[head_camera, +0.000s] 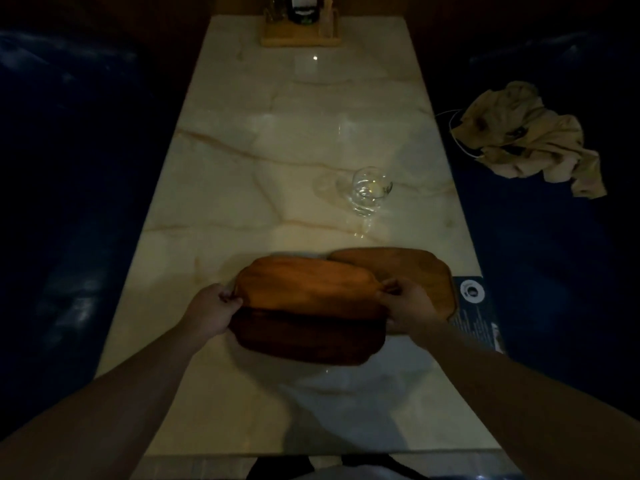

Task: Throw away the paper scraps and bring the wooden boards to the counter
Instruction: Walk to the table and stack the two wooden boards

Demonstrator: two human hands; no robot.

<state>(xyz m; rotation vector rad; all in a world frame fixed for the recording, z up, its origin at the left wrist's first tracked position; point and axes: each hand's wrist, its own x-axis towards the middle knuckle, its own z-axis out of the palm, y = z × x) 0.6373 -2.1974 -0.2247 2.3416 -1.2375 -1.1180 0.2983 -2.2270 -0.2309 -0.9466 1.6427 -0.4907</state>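
Three wooden boards lie near the front of a marble table (242, 188). The top board (308, 289) is light orange-brown and tilted up at its far edge. My left hand (213, 308) grips its left end and my right hand (407, 304) grips its right end. Under it sits a darker board (304, 336), flat on the table. A third board (412, 268) lies behind and to the right, partly covered by the top board and my right hand. No paper scraps are in view.
An empty wine glass (369, 190) stands just beyond the boards. A wooden condiment holder (299, 38) with bottles is at the far end. A dark menu card (476, 313) lies at the table's right edge. Blue bench seats flank the table; a crumpled beige cloth (530, 136) lies on the right one.
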